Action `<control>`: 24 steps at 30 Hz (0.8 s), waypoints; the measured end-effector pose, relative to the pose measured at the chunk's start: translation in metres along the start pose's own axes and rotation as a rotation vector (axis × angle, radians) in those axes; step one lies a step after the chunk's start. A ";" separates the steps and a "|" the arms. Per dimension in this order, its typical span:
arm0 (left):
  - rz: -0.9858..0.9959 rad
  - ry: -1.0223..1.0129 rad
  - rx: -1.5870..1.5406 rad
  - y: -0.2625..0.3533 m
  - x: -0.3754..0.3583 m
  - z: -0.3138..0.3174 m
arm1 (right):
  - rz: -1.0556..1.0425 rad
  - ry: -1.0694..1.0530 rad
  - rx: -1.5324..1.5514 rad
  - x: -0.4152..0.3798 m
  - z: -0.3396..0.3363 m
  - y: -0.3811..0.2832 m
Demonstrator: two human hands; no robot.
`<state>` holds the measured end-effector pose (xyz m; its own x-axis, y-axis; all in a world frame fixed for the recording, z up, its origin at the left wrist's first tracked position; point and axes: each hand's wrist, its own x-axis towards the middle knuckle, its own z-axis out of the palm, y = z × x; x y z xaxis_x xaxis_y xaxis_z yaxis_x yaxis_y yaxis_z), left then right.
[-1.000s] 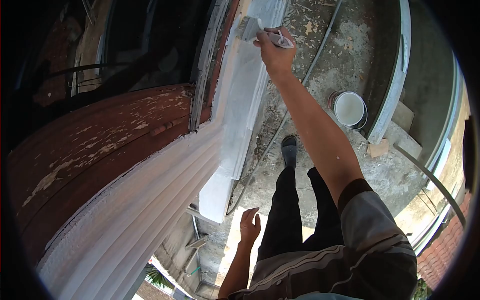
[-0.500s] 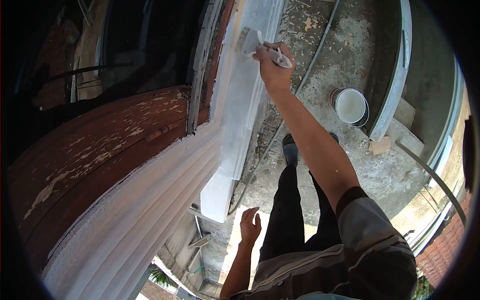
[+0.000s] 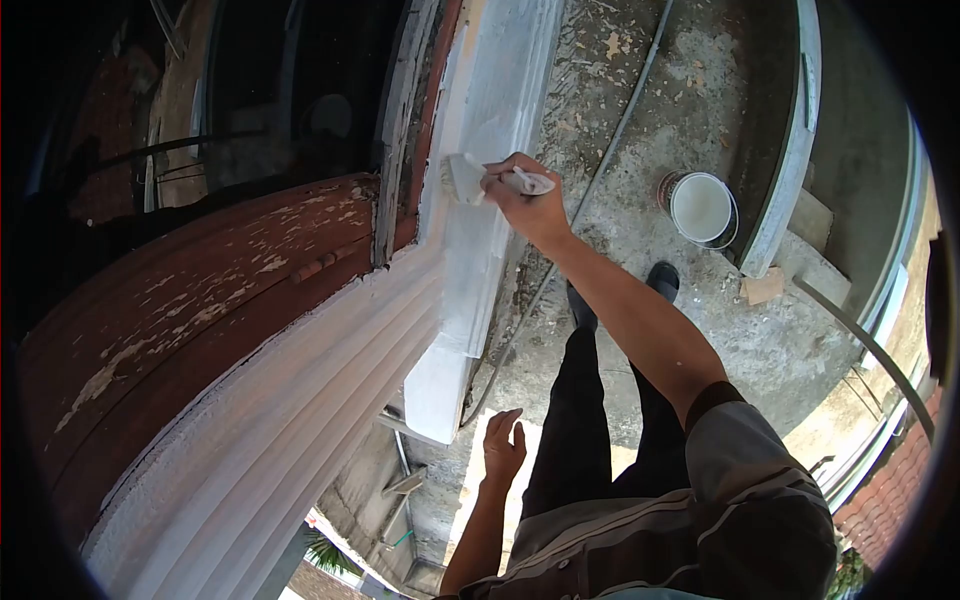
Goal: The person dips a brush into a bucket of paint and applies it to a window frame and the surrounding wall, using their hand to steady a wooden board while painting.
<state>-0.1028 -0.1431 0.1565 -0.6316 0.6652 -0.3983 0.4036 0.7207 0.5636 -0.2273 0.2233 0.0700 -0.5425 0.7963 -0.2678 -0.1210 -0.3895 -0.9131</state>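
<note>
My right hand [image 3: 528,205] is closed around the handle of a wide paintbrush [image 3: 466,180], which is coated with white paint. The bristles rest against the white window surround [image 3: 470,255], close to its inner edge beside the wooden frame. Low in the view, my left hand [image 3: 503,445] hangs near my leg with its fingers apart and nothing in it. On the concrete floor to the right of my right hand stands a paint bucket [image 3: 700,208] with whitish contents and a wire handle.
Left of the surround is a brown wooden window frame [image 3: 200,260] with peeling paint and dark glass. White ridged moulding [image 3: 290,410] runs below it. A thin grey pipe [image 3: 632,105] lies along the floor. A curved pale ledge [image 3: 795,150] borders the right side.
My right hand has brought the paintbrush down the surround, toward me and slightly left. My left hand has barely moved.
</note>
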 end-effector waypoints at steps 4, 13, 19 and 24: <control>-0.057 -0.016 -0.029 -0.009 -0.011 0.004 | -0.221 0.247 0.060 0.129 -0.026 -0.030; -0.021 -0.010 -0.047 0.005 -0.009 0.010 | -0.318 0.074 -0.145 -0.018 0.029 0.015; -0.017 0.003 -0.039 0.006 -0.005 0.009 | -0.380 0.077 -0.193 -0.022 -0.001 -0.003; -0.039 0.005 -0.050 0.002 -0.016 0.012 | -0.568 0.121 -0.420 0.067 -0.007 -0.045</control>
<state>-0.0837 -0.1504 0.1555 -0.6498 0.6357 -0.4168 0.3453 0.7353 0.5832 -0.2524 0.2970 0.0911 -0.3918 0.8783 0.2742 -0.0140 0.2923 -0.9562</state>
